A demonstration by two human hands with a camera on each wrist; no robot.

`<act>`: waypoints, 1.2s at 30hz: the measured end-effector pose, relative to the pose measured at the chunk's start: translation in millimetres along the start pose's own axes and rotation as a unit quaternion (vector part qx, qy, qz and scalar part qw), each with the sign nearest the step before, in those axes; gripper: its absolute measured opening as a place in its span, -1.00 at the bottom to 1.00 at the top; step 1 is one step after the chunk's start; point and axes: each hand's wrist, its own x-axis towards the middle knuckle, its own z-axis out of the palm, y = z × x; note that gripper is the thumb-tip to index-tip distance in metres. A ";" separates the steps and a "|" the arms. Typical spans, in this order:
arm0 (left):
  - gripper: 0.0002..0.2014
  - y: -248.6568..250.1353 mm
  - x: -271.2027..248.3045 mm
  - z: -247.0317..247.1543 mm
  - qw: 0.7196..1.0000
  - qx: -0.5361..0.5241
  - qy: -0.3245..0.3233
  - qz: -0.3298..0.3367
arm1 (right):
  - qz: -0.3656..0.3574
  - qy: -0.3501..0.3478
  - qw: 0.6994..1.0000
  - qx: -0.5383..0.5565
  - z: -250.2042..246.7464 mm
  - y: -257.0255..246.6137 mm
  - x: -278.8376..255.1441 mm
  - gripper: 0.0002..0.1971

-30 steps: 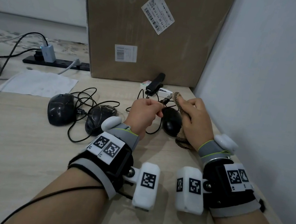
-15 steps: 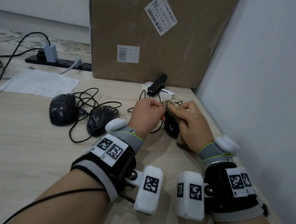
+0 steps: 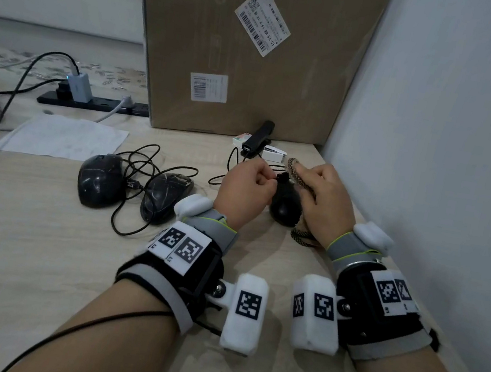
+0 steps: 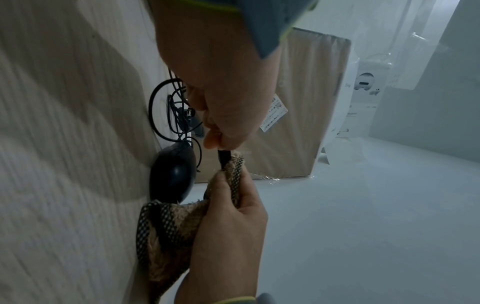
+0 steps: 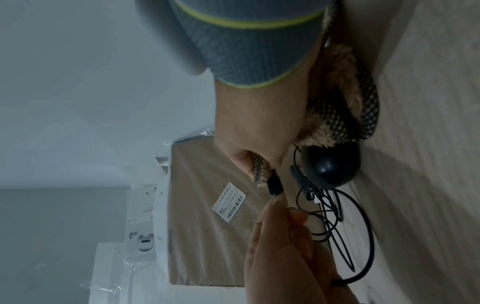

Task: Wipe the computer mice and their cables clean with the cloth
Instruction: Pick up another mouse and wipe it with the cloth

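A black mouse (image 3: 285,208) lies on the table (image 3: 19,246) between my hands. My left hand (image 3: 266,179) pinches the black plug (image 4: 224,159) at the end of its cable. My right hand (image 3: 299,172) grips a brown checked cloth (image 3: 296,173) folded round that plug; the cloth's tail (image 4: 166,226) trails onto the table beside the mouse (image 4: 172,174). The right wrist view shows the cloth (image 5: 337,115) and the plug (image 5: 275,185) between both hands. Two more black mice (image 3: 99,177) (image 3: 163,197) sit to the left among tangled cables (image 3: 141,163).
A large cardboard box (image 3: 251,58) stands at the back and a wall (image 3: 451,154) runs close on the right. A black clip-like device (image 3: 256,139) and small white boxes (image 3: 273,155) lie behind my hands. A paper sheet (image 3: 62,137) and power strip (image 3: 96,102) are at back left.
My right hand slid the cloth along the cable end up against my left hand, then drew back a little. The left hand kept its pinch; the mice stayed put.
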 end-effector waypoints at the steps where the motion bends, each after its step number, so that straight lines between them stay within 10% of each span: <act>1: -0.76 -0.9 0.2 0.4 1.000 0.014 -0.008 0.014 | 0.008 0.000 1.000 -0.005 -0.5 0.2 0.6 -0.64; 15: -0.77 9.6 -4.5 1.2 0.999 -0.012 -0.039 -0.021 | -0.013 0.056 0.998 -0.015 -5.6 -1.2 3.0 -0.70; 36: -0.72 -2.1 -0.5 1.8 0.996 -0.056 0.053 -0.041 | 0.016 -0.055 0.995 -0.083 -1.1 -4.5 -0.5 -0.64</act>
